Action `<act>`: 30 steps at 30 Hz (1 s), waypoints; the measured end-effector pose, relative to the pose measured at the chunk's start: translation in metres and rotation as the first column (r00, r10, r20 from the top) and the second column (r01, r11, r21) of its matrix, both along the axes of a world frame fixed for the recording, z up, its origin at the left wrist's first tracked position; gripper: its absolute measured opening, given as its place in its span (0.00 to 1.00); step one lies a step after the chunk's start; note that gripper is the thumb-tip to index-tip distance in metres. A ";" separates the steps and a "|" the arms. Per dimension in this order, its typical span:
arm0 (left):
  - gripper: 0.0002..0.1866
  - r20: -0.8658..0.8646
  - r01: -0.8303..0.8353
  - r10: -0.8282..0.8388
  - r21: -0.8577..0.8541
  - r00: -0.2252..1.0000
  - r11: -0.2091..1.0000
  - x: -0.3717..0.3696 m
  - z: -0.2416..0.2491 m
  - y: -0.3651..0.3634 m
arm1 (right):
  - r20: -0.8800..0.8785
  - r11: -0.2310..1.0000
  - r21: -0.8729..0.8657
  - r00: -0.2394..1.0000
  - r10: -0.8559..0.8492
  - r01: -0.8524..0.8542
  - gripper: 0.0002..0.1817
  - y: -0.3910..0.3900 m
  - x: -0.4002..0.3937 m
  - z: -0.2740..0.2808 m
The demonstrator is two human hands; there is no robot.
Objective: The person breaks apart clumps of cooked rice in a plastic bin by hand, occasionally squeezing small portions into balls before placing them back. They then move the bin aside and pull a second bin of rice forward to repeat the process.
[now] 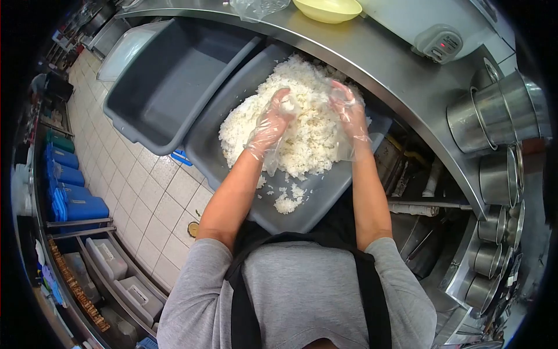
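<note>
gloved, likely for hygiene, left hand [275, 118] and right hand [350, 110] curved unclenched at rice [312, 145] beyond the tub [322, 198]'s near corner.

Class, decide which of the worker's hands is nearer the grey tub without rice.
Left. The left hand is at the rice, on the side towards the rice-free tub; the right hand is farther off, across the heap.

Bright, fairly even indoor light fills the middle, palest on the cooked rice [317, 131] and glinting off the plastic gloves [270, 126] and steel pots [483, 119]. Shadow darkens the space under the steel desk [410, 78]. Wide-angle distortion bends the desk's edge; black corners frame softer margins.
</note>
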State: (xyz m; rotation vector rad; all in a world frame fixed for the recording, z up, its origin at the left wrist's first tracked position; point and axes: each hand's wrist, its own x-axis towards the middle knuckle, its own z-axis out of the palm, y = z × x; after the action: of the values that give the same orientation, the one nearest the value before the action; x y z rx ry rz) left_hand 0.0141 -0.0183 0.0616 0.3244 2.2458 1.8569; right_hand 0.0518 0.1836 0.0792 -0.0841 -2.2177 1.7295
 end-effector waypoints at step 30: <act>0.13 -0.177 0.058 -0.111 -0.282 0.978 0.958 -0.022 0.017 0.038 | -0.214 0.393 -0.822 0.864 0.456 -0.411 0.41 0.016 0.013 -0.003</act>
State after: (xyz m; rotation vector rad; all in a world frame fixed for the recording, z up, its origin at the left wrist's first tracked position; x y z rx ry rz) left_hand -0.0079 0.0199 0.0786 0.5617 2.5331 1.4995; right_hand 0.0645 0.1996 0.0760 0.2745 -1.1891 3.0110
